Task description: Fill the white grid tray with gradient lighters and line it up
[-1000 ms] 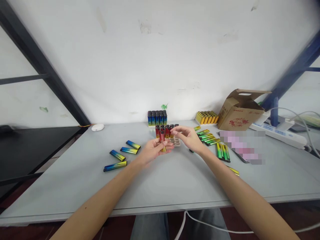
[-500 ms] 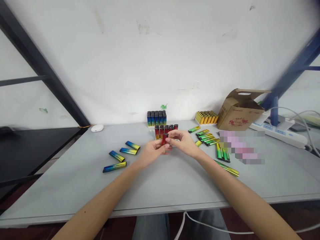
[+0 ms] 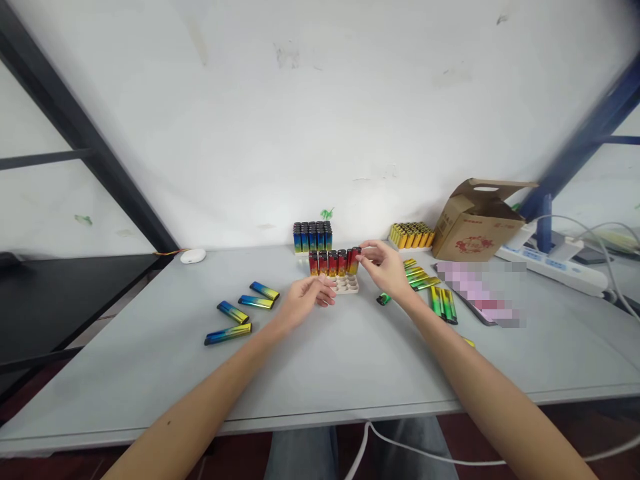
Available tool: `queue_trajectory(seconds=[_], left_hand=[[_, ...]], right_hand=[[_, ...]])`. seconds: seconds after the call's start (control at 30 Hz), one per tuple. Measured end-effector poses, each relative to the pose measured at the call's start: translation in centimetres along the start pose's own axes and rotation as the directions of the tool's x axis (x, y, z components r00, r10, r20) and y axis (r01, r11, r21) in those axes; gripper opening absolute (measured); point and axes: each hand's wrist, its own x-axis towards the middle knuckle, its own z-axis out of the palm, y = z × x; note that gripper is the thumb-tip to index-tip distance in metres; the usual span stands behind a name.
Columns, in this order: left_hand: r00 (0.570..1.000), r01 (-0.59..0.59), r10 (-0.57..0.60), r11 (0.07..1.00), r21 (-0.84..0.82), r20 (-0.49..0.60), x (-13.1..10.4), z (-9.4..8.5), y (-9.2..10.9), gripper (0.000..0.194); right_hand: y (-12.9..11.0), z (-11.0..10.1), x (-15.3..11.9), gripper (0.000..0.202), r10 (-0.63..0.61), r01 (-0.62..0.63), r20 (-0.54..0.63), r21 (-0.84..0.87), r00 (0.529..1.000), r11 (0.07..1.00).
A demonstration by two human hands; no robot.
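Note:
Several red lighters (image 3: 323, 264) stand upright in the back rows of a white tray (image 3: 347, 287) with round holes, whose front holes show bare. My right hand (image 3: 383, 267) pinches a red lighter (image 3: 355, 261) at the right end of these rows. At the tray's front left is my left hand (image 3: 305, 300), fingers loosely curled and apart, with nothing seen in it. Blue-yellow lighters (image 3: 233, 312) lie on the table to the left. Green-yellow lighters (image 3: 443, 304) lie to the right, some partly behind my right arm.
Behind stand a tray of blue lighters (image 3: 313, 237) and a tray of yellow lighters (image 3: 411, 235). An open cardboard box (image 3: 473, 230), a blurred pink object (image 3: 475, 292) and a power strip (image 3: 555, 267) lie right. A white case (image 3: 193, 256) sits back left.
My right hand has moved right and back with the red lighter, from in front of the tray to the end of the rows. My left hand has let go of it.

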Motion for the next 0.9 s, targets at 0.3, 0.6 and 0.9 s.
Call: queue_trajectory(seconds=[0.3,0.6,0.9], left_hand=[[0.987,-0.141,0.149,0.985,0.103,-0.069,-0.2,-0.3,0.2,0.056],[0.946,-0.152,0.295,0.774,0.615,-0.136,-0.9,0.2,0.4,0.034],[0.904,-0.245,0.423,0.629,0.738,-0.060,-0.7,-0.3,-0.4,0.025]], right_hand=[[0.0,0.1,-0.3,0.019,-0.014,0.021,0.063,-0.118,0.998,0.993],[0.1,-0.4,-0.5,0.023,-0.138,0.178,0.129,-0.394,0.982,0.902],[0.5,-0.6,-0.2,0.035,-0.146,0.177,0.106,-0.406,0.984,0.897]])
